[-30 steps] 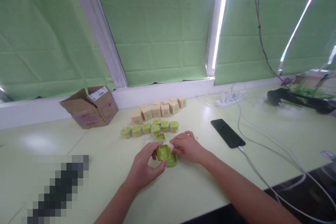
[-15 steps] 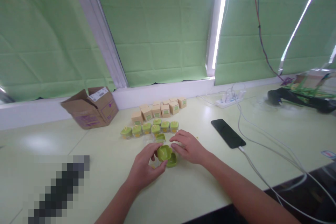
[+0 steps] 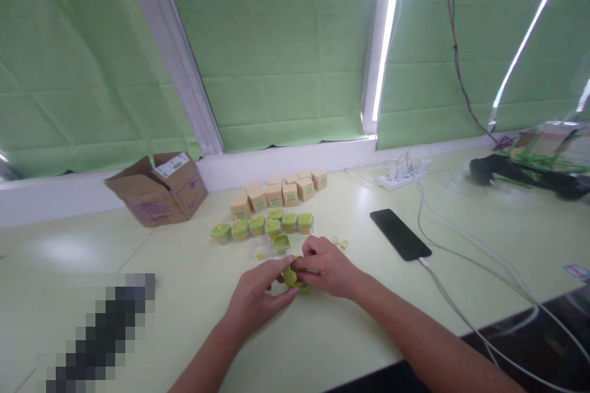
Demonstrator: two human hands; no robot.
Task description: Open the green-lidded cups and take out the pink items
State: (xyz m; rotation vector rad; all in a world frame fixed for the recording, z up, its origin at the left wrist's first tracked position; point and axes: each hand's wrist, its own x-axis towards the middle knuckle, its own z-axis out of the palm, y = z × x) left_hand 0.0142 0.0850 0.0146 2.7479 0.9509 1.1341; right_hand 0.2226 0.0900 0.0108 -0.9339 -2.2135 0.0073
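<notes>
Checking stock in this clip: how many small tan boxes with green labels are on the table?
7 tan boxes visible, clustered near the window sill behind the row of green-lidded jars: four in front, three behind. Others may hide behind them.

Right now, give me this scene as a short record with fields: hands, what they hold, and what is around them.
left hand: grips green lid from its left side
right hand: fingers closed on the same green lid
behind hands: row of green-lidded jars, tan boxes
far left: open cardboard box
right: black phone plugged into a white cable
surface: pale table
</notes>
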